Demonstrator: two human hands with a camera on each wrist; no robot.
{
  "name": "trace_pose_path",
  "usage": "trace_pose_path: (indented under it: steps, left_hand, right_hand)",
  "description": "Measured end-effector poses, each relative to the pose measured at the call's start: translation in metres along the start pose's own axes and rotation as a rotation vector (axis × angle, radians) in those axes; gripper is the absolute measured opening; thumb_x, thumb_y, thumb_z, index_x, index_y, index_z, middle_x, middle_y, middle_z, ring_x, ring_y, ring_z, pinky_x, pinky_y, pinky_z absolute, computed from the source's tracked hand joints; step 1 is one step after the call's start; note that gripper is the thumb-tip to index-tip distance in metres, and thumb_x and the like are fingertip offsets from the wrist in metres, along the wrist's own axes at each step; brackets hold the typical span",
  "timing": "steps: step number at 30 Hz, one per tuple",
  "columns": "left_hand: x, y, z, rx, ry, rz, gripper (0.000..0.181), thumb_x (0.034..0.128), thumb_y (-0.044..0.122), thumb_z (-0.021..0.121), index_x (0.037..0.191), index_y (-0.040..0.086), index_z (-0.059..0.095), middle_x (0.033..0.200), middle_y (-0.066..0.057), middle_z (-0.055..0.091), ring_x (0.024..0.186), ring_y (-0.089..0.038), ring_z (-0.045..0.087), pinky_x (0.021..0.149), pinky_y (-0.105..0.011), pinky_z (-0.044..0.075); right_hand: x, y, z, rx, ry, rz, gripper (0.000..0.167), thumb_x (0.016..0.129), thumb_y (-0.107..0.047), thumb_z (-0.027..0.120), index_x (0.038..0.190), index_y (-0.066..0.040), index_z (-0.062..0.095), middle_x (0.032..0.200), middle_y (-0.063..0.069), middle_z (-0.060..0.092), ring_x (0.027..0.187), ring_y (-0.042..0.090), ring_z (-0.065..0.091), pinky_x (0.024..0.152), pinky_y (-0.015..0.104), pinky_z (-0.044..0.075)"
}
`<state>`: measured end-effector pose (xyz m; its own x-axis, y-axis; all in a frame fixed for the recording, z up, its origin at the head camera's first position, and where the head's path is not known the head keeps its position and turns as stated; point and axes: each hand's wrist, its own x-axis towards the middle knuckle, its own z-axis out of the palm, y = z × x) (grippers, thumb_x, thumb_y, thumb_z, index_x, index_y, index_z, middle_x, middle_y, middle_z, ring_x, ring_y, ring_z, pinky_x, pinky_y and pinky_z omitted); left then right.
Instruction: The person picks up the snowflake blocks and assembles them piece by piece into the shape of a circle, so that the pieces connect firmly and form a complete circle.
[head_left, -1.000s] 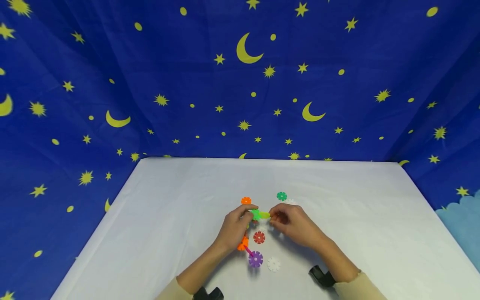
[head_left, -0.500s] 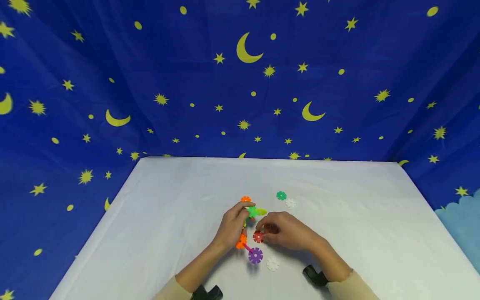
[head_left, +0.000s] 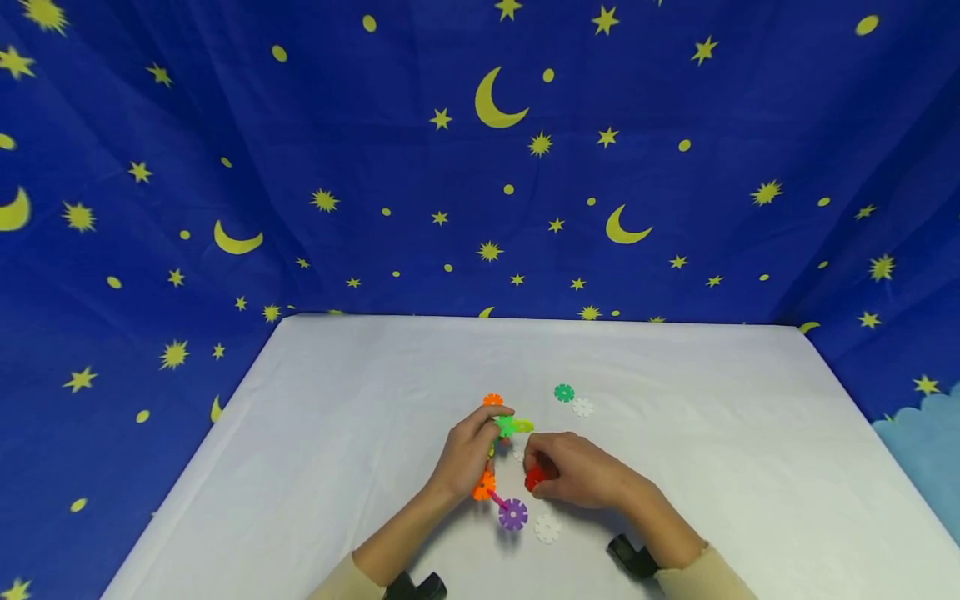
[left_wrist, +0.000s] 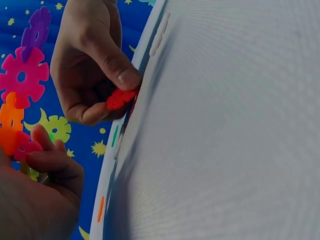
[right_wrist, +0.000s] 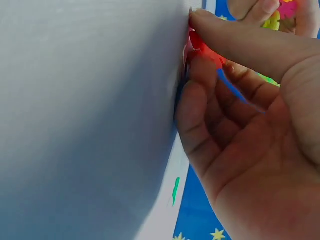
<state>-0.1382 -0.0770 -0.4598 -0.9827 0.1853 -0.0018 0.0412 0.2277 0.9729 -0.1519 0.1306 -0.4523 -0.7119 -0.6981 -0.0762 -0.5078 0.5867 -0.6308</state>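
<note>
Fingers (right_wrist: 192, 110) of the right hand (head_left: 581, 471) are pinched on a red disc (head_left: 534, 480), half hidden, low at the surface (head_left: 375, 400) — contact with it cannot be told — while a chain of linked discs (head_left: 484, 487), its middle covered, is gripped by the left hand (head_left: 465, 458).

From high up, the head camera looks forward and down, far enough back for the white table (head_left: 360, 400) and the moon-and-star cloth (head_left: 420, 192). Both wrist cameras look close and low across the table, which appears on edge: at right from the left wrist, at left from the right. All three share the right hand (head_left: 581, 471) and the red notched disc (head_left: 535, 480).
</note>
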Motion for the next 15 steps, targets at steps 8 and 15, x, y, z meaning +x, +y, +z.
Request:
trace_pose_path:
  steps: [8, 15]
  left_hand:
    - [0.001, -0.004, 0.002, 0.029, 0.001, 0.039, 0.028, 0.0979, 0.021, 0.051, 0.120, 0.010, 0.063, 0.085, -0.010, 0.063, 0.045, -0.012, 0.046, 0.046, -0.027, 0.046]
    - [0.001, -0.004, 0.003, 0.018, -0.015, 0.046, 0.028, 0.0986, 0.022, 0.051, 0.120, 0.009, 0.063, 0.086, -0.014, 0.064, 0.045, -0.012, 0.046, 0.045, -0.028, 0.046]
  right_hand:
    - [-0.004, 0.008, -0.008, 0.238, 0.068, -0.008, 0.014, 0.088, -0.011, 0.070, 0.096, -0.020, 0.064, 0.081, -0.009, 0.064, 0.072, 0.010, 0.058, 0.064, 0.027, 0.050]
    - [-0.011, 0.007, -0.023, 0.469, 0.156, 0.029, 0.013, 0.089, 0.000, 0.063, 0.100, -0.007, 0.062, 0.083, 0.007, 0.065, 0.069, 0.024, 0.061, 0.060, 0.038, 0.053]
